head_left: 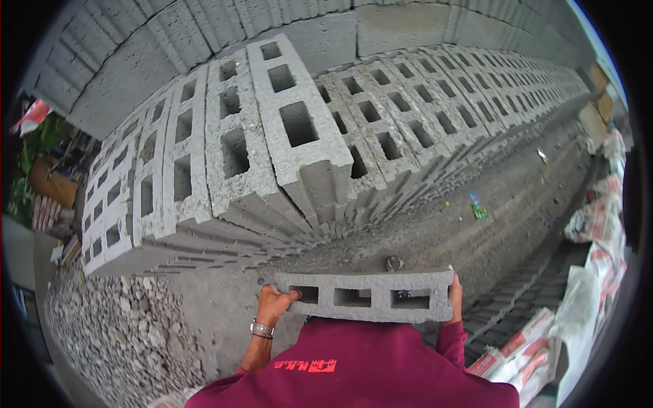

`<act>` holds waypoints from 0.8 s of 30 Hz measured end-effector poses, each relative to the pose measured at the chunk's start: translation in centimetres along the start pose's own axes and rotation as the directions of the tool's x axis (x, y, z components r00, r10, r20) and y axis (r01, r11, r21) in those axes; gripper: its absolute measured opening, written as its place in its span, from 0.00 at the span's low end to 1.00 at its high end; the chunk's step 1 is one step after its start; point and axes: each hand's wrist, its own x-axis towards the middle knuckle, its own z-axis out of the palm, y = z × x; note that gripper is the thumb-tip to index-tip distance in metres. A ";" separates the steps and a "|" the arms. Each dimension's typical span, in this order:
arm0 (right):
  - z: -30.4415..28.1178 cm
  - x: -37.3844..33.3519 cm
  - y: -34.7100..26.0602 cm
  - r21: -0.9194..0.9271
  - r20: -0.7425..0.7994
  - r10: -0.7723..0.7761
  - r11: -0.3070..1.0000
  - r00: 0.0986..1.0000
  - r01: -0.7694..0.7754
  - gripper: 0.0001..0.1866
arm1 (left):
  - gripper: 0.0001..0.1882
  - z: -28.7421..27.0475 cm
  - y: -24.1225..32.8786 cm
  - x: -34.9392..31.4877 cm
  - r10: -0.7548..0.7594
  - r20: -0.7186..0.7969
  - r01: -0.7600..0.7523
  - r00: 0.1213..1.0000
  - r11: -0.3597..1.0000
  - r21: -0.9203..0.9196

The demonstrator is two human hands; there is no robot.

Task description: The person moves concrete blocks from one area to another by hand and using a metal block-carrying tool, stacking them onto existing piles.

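A grey hollow concrete block [371, 311] is held level in front of my body, its three rectangular holes turned toward me. My left hand [273, 303], with a metal watch at the wrist, is closed on the block's left end, a digit reaching into the hole there. Around the right end, my right hand [456, 294] is closed with its fingers along the edge; part of it is hidden behind the block. Beyond the block stands a long stack of similar hollow blocks [235, 190]. One block [318, 158] at the front of the stack sits higher than its neighbours.
A tall grey block wall [289, 30] rises behind the stack. Loose gravel [126, 326] lies on the left. Packed dirt ground [517, 197] with bits of litter runs along the stack. White and red sacks [602, 224] line the right side. A shoe tip [394, 262] shows past the held block.
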 end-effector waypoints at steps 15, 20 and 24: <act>1.2 16.6 -10.6 -0.365 0.788 0.418 0.908 0.452 -0.204 0.25 | 0.25 18.0 7.2 -29.5 -0.675 -0.418 0.439 0.608 0.724 -0.532; 8.0 9.9 -17.6 -0.497 0.800 0.383 0.854 0.462 0.152 0.24 | 0.16 20.4 10.4 -32.3 -0.701 -0.434 0.205 0.566 0.630 -0.750; 13.6 7.3 -20.8 -0.472 0.872 0.331 0.763 0.360 0.441 0.21 | 0.13 22.7 11.7 -34.9 -0.677 -0.570 -0.045 0.466 0.625 -0.779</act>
